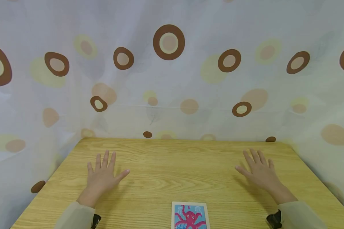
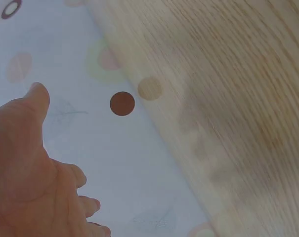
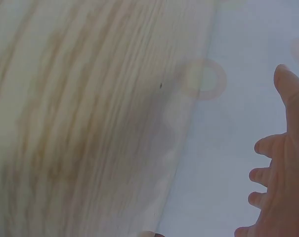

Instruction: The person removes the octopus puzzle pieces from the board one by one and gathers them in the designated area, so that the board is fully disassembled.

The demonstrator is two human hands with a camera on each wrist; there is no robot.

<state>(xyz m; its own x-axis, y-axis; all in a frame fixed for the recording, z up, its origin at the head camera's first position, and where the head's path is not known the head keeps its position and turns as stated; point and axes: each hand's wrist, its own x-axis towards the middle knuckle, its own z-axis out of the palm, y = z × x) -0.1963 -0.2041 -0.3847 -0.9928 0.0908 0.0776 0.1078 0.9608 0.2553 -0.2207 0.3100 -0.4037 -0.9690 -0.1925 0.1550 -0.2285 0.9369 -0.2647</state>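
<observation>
Both hands are held palm down above a wooden table, fingers spread and nothing in them. The left hand [image 1: 101,178] is over the left part of the table, its thumb pointing inward to the right. Over the right part hovers the right hand [image 1: 261,173], with its thumb toward the middle. A card [image 1: 189,216] with a pink octopus on a blue ground and a white border lies at the near edge of the head view, between the two forearms; its lower end is cut off. Neither hand touches it.
The light wood table [image 1: 172,171] is bordered at the back and both sides by a pale curtain [image 1: 166,82] printed with brown rings and pastel dots. Dark straps show at both wrists beside the light sleeves [image 1: 77,216].
</observation>
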